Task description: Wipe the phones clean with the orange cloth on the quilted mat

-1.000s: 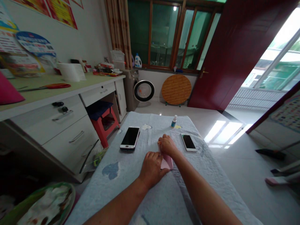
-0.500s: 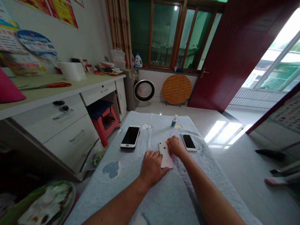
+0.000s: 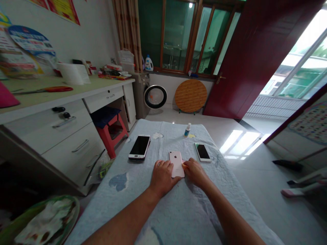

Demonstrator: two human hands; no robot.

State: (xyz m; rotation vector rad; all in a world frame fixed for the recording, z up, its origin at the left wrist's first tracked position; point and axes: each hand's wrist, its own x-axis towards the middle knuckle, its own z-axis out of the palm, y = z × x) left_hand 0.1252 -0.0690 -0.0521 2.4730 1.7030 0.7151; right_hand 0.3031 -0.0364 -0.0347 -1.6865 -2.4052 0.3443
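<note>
A pink smartphone (image 3: 176, 164) lies back up on the light blue cloth (image 3: 163, 211), its camera end pointing away from me. My left hand (image 3: 162, 177) grips it, fingers along the left edge and thumb across the bottom edge. At the phone's right edge, my right hand (image 3: 194, 172) is closed in a pinch. A small orange-pink bit shows at its fingertips, too small to name. Right of the pink phone, a white smartphone (image 3: 202, 152) rests screen up. Further left lies a larger white smartphone (image 3: 139, 147), with a dark edge showing beneath it.
A small spray bottle (image 3: 187, 130) stands near the cloth's far edge. Along the left runs a desk (image 3: 68, 131) with scissors (image 3: 48, 90) on top. A red stool (image 3: 109, 131) is tucked by it, and a waste bin (image 3: 74, 212) stands at lower left.
My right hand has slid along the pink phone's right edge from the camera end towards me. My left hand keeps its hold. The whole view has shifted slightly.
</note>
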